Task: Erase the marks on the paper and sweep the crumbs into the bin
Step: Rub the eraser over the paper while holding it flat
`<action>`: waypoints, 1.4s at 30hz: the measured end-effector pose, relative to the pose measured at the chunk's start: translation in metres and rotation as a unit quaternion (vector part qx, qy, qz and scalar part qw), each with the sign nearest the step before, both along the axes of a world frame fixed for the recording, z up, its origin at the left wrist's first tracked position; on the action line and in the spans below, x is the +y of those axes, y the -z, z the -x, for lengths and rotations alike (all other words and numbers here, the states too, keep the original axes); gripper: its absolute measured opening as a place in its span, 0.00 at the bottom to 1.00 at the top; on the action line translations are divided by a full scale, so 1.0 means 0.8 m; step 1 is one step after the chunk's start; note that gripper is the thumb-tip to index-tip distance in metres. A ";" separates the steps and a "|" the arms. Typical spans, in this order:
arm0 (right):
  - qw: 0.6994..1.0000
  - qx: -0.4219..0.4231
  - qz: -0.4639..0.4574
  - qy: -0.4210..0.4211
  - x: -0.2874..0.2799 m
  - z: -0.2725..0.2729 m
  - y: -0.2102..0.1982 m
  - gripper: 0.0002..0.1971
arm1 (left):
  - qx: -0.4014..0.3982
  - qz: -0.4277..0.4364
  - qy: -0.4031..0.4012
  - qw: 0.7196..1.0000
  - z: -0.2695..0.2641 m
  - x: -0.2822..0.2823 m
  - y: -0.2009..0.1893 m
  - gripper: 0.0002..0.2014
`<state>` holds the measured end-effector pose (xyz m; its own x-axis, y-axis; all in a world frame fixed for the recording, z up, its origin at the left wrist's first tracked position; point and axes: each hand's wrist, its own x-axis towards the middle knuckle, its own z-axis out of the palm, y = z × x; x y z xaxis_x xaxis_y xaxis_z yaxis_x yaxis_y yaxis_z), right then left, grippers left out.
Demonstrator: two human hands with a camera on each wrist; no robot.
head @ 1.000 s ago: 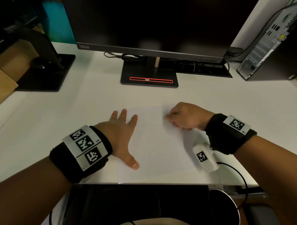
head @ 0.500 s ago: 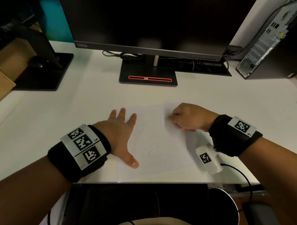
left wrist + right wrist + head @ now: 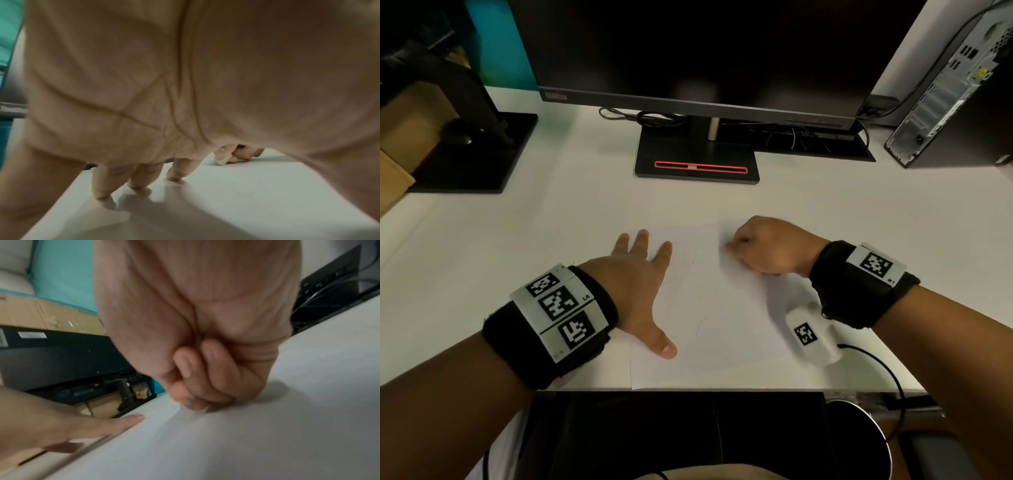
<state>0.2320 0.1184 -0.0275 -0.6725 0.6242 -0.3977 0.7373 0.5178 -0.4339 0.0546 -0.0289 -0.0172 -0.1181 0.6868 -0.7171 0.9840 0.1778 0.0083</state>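
My left hand (image 3: 635,274): flat, fingers spread, pressing left edge of paper (image 3: 709,308) on worktop (image 3: 551,240). Paper thin, light, likely to slide or crease; hold near rubbed spot. Faint pencil marks (image 3: 688,263) mid-sheet. My right hand (image 3: 767,248): curled, knuckles up, pinching small white eraser (image 3: 222,160) at far right part of sheet. Eraser looks soft; grip low, near tip. Bin (image 3: 859,442) below worktop edge, right.
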 end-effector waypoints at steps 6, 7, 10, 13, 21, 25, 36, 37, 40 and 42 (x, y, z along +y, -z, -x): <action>0.998 -0.031 0.017 -0.060 -0.008 0.008 0.002 0.25 | -0.005 0.000 -0.001 1.000 0.002 0.000 0.002 0.78; 0.999 -0.019 -0.003 -0.041 -0.002 0.009 0.003 0.25 | -0.005 -0.001 -0.001 1.000 0.002 0.000 0.002 0.78; 0.999 -0.009 -0.022 -0.030 0.003 0.013 0.003 0.24 | -0.005 -0.001 -0.001 1.000 0.003 -0.001 0.002 0.78; 0.996 -0.031 0.034 -0.071 -0.006 0.016 0.002 0.23 | -0.003 0.001 0.001 1.000 0.003 0.000 0.001 0.78; 0.995 -0.039 0.028 -0.082 -0.005 0.025 0.000 0.23 | -0.009 -0.001 -0.002 1.000 0.002 0.001 0.002 0.78; 0.999 -0.009 -0.031 -0.027 0.009 0.027 -0.002 0.24 | -0.008 -0.005 -0.002 1.000 0.004 0.000 0.004 0.79; 0.997 -0.022 -0.032 -0.062 -0.001 0.031 -0.003 0.22 | -0.009 -0.008 -0.002 1.000 0.005 0.000 0.006 0.79; 0.996 -0.034 -0.001 -0.084 -0.005 0.033 -0.002 0.22 | -0.009 -0.007 -0.003 1.000 0.005 0.000 0.005 0.79; 0.995 -0.041 0.053 -0.075 -0.003 0.034 -0.004 0.21 | -0.009 -0.006 -0.004 1.000 0.004 0.000 0.005 0.79; 0.999 -0.021 0.004 -0.046 0.005 0.037 -0.007 0.21 | -0.010 -0.009 -0.006 1.000 0.004 0.000 0.005 0.79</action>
